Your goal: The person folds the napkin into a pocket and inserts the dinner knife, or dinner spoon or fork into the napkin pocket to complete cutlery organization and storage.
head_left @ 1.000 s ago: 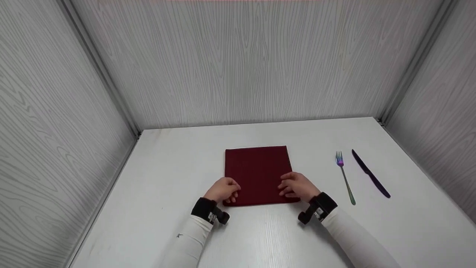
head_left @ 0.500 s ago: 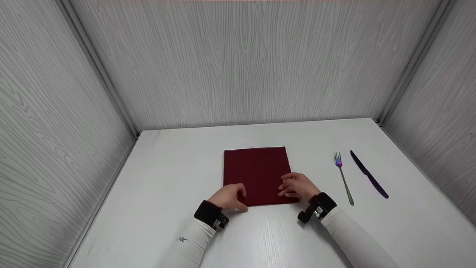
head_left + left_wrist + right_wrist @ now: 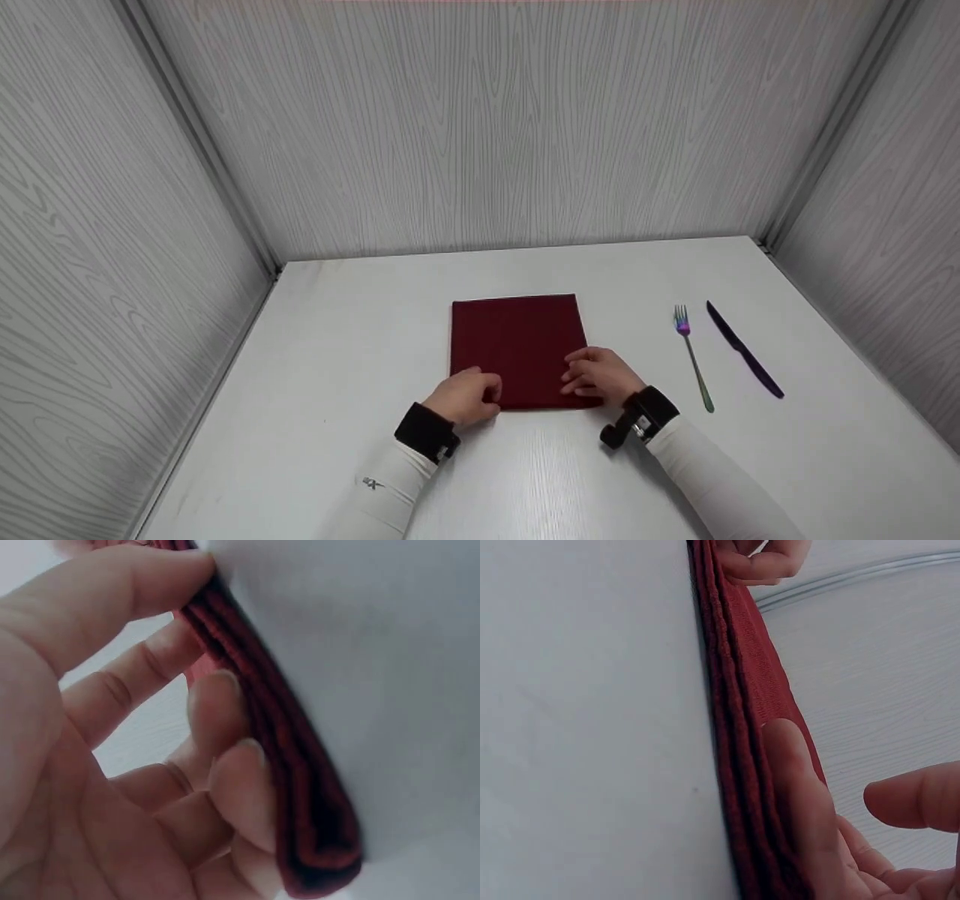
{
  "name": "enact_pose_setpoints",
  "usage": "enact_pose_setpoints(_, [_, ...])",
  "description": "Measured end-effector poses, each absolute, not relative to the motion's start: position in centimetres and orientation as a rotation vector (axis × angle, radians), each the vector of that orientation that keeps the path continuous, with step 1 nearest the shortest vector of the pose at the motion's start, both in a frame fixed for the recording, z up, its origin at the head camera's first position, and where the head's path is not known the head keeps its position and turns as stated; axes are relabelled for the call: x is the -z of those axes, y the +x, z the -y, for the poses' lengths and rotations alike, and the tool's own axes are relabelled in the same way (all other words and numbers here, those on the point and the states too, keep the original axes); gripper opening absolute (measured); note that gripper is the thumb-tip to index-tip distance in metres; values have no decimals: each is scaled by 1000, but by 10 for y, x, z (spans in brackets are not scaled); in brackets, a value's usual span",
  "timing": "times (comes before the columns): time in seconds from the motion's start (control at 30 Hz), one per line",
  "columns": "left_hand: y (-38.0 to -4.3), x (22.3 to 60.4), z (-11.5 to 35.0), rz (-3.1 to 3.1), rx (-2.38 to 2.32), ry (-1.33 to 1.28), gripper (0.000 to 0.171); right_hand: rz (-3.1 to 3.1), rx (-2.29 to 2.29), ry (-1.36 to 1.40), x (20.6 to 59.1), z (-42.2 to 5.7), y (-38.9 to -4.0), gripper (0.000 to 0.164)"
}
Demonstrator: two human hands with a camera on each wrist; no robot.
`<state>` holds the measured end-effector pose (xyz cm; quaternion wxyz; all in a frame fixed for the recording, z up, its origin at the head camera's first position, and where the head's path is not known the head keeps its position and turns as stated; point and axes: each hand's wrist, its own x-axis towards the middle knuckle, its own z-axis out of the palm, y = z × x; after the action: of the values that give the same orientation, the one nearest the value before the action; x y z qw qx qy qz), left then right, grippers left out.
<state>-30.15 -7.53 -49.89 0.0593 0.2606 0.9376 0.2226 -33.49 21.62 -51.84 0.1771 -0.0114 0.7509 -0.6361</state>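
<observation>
A dark red cloth (image 3: 517,337), folded into a flat square of several layers, lies on the white table. My left hand (image 3: 459,397) is at its front edge, left of the middle. There the thumb and curled fingers pinch the layered edge, as the folded cloth (image 3: 300,787) shows in the left wrist view. My right hand (image 3: 604,375) rests its relaxed fingers on the cloth's front right corner. In the right wrist view a fingertip (image 3: 786,742) lies on the top layer, while the thumb stands apart from the fabric.
Right of the cloth lie a rainbow-tinted fork (image 3: 694,358) and a dark knife (image 3: 745,350), both with their handles toward me. Grey wood-grain panels (image 3: 495,127) close off the back and both sides of the table (image 3: 360,330).
My left hand has shifted right from the front left corner along the front edge; its thumb and index finger, spread half a second ago, have closed together. The right hand stays in place.
</observation>
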Motion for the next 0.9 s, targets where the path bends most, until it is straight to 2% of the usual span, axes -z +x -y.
enact_pose_setpoints(0.17, [-304, 502, 76, -2852, -683, 808, 11, -2227, 1690, -114, 518, -215, -335, 35])
enact_pose_setpoints(0.3, [-307, 505, 78, -2829, -707, 829, 9, -2441, 1371, -373, 514, -213, -331, 31])
enact_pose_setpoints(0.47, [-311, 505, 80, -2780, -759, 811, 9, -2582, 999, -687, 508, -209, -322, 37])
enact_pose_setpoints(0.57, [-312, 505, 81, -2761, -784, 804, 9, -2658, 890, -735, 506, -207, -319, 32])
enact_pose_setpoints(0.73, [-312, 505, 81, -2733, -828, 779, 11, -2781, 799, -732, 505, -209, -320, 12])
enact_pose_setpoints(0.9, [-308, 500, 80, -2790, -739, 696, 29, -2764, 860, -705, 506, -213, -324, 5])
